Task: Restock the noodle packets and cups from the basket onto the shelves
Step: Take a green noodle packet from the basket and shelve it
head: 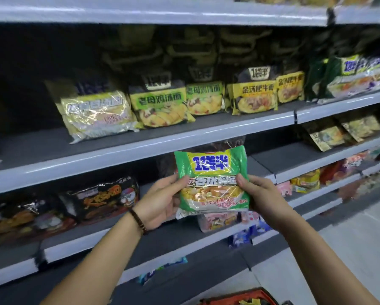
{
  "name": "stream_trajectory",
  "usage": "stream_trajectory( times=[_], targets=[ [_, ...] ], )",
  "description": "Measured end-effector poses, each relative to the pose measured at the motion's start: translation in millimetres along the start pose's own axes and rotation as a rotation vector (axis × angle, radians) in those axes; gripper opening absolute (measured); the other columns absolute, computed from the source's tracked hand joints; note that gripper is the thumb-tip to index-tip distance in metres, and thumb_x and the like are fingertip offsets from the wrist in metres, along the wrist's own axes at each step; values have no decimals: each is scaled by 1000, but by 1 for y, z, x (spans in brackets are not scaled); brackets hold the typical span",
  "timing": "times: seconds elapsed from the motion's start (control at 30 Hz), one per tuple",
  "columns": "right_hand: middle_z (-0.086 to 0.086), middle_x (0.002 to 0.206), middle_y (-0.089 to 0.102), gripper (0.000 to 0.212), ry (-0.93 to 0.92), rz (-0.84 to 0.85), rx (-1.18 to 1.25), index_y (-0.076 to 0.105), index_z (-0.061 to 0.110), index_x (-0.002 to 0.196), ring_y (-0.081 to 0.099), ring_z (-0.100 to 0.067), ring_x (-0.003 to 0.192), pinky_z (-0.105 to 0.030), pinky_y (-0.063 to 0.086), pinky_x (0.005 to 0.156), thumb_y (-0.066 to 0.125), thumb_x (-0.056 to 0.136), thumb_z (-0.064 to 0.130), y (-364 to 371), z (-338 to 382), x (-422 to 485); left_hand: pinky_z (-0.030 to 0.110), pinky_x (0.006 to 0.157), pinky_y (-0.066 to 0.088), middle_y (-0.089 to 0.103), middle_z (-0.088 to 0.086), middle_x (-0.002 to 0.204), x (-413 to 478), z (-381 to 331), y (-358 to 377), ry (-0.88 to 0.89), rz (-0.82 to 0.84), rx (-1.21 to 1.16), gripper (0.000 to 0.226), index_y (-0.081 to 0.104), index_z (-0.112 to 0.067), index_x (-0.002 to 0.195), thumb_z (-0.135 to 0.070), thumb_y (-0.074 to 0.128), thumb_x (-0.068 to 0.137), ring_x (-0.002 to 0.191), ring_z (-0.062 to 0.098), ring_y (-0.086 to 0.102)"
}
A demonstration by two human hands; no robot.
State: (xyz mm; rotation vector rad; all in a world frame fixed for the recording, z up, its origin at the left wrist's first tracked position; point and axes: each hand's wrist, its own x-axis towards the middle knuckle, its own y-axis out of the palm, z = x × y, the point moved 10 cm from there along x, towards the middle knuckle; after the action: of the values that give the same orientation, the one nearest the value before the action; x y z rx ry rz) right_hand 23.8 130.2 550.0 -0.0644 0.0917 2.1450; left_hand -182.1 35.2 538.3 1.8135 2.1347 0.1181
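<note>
Green packet (212, 181) held upright in the air, in front of the shelves, just below the middle shelf's edge (140, 148). Left hand (160, 201) grips its left side, right hand (261, 194) its right; thumbs on the front, fingers curled behind. Yellow packets (162, 106) stand on the shelf above. Basket rim (239, 298) at bottom of view.

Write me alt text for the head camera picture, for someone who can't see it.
A left hand and a right hand hold a green noodle packet upright by its side edges, in front of store shelves. The shelf above carries a row of yellow packets; black packets lie on the shelf to the left. A basket rim shows at the bottom.
</note>
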Motion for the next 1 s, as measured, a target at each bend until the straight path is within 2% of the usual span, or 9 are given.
stream_trajectory(
  times=[0.17,0.37,0.57,0.73,0.77,0.83,0.87,0.93,1.0],
  targets=[
    [-21,106,84,35,-119,5,-79,84,5,107,80,-30,92,-49,61,94,66,104,35,12,60,18,37,77,67,77,14,129,-10,-71,-2,131,-27,64,33,69,-11,135,-24,58,107,97,26,79],
    [-26,105,82,32,-212,-27,-73,85,3,101,77,-36,91,-62,59,95,71,104,32,26,106,36,44,82,67,79,14,125,-25,-121,-11,226,-134,122,29,71,-11,131,-24,59,108,103,30,76],
    [-25,106,83,26,-219,33,-11,87,11,101,73,-36,92,-57,55,92,73,102,32,59,115,49,38,71,64,81,12,118,-50,-149,-42,299,-292,213,23,74,-16,124,-25,64,105,96,26,79],
    [-21,103,84,18,-231,106,15,88,10,102,76,-29,81,-39,65,69,76,100,23,109,127,57,44,82,65,82,9,115,-88,-163,-80,313,-413,233,22,75,-18,124,-25,66,104,102,31,80],
    [-21,103,84,17,-229,121,12,88,11,102,76,-30,82,-49,67,70,77,99,23,122,129,59,43,81,65,82,8,115,-98,-167,-90,326,-439,232,22,75,-19,124,-25,67,104,103,32,80],
    [-18,105,85,14,-245,148,-8,89,16,102,77,-42,94,-75,55,94,80,98,26,151,135,61,39,77,65,83,5,114,-121,-179,-111,370,-505,231,23,76,-20,124,-24,68,103,100,29,81],
    [-15,105,85,13,-257,167,-17,89,19,103,77,-49,103,-77,51,100,80,97,28,168,138,61,38,76,65,83,4,114,-134,-184,-122,388,-540,232,23,77,-21,124,-23,68,103,99,28,81],
    [-7,105,86,13,-272,224,-55,89,21,102,77,-46,111,-69,57,98,80,97,28,208,144,58,39,79,67,83,2,115,-162,-189,-150,409,-604,220,25,77,-23,126,-22,68,103,101,26,81],
    [-4,100,87,12,-283,273,-78,89,17,99,80,-30,95,-49,59,79,80,98,24,252,149,51,43,86,66,83,1,116,-193,-191,-182,422,-656,200,24,77,-22,125,-20,67,104,106,25,80]
  ],
)
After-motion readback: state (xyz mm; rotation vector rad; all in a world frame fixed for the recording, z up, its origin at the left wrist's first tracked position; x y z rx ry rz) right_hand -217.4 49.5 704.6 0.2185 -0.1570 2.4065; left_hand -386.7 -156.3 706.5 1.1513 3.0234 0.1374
